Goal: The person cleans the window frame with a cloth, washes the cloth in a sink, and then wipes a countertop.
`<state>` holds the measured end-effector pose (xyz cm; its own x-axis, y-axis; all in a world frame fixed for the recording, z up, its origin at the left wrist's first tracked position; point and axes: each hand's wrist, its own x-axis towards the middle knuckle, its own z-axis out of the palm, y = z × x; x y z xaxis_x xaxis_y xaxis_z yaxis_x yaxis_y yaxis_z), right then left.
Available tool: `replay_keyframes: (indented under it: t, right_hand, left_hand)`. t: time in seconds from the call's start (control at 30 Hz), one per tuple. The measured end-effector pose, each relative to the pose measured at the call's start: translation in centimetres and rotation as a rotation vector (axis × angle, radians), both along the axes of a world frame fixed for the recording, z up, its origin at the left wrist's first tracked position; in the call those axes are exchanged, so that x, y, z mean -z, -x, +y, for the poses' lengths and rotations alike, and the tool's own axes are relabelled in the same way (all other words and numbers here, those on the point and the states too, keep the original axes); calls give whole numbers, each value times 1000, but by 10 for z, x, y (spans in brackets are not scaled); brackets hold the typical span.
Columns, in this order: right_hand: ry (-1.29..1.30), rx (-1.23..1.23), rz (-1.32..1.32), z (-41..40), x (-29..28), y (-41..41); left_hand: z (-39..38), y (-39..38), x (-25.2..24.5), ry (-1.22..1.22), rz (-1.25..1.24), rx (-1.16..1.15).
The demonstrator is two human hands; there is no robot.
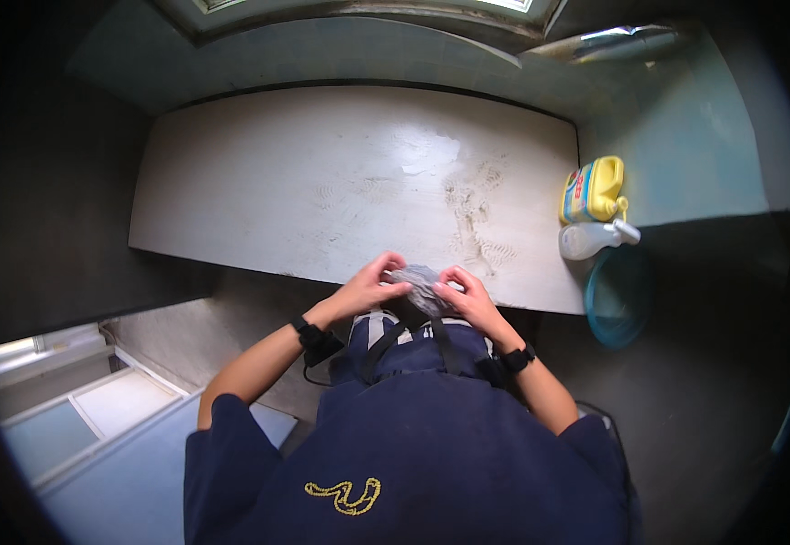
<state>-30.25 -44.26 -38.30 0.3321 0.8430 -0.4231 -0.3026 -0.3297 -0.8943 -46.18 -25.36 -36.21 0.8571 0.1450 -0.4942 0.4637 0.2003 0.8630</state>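
A crumpled grey cloth [422,287] is held between my two hands at the near edge of a pale countertop [252,184]. My left hand [376,283] grips its left side between thumb and fingers. On the opposite side, the thumb and fingers of my right hand [464,294] pinch the cloth. Brown dirt marks with a shoe-tread pattern [470,218] spread over the countertop beyond my right hand, with fainter ones further left.
At the countertop's right end stand a yellow jug with a handle [592,191] and a translucent spray bottle [589,240]. A teal plastic basin [616,296] is beside them, past the corner. Tiled wall [367,58] borders the back.
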Motion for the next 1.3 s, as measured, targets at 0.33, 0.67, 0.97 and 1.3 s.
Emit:
replay_keyframes:
  t: [0.33,0.67,0.97,1.3]
  right_hand:
    - [-7,3,-3,117,16,122]
    - [53,49,-288,162,-12,150]
    - [6,311,-478,134,-15,118]
    - [-316,423,-929,130,-41,76]
  left_hand:
    - [117,133,-29,-594,-217,39]
    - [216,155,-54,-759,-363,526]
    - [175,140,-34,-575,-248,126]
    - [122,93,-13,-762,-282,-303]
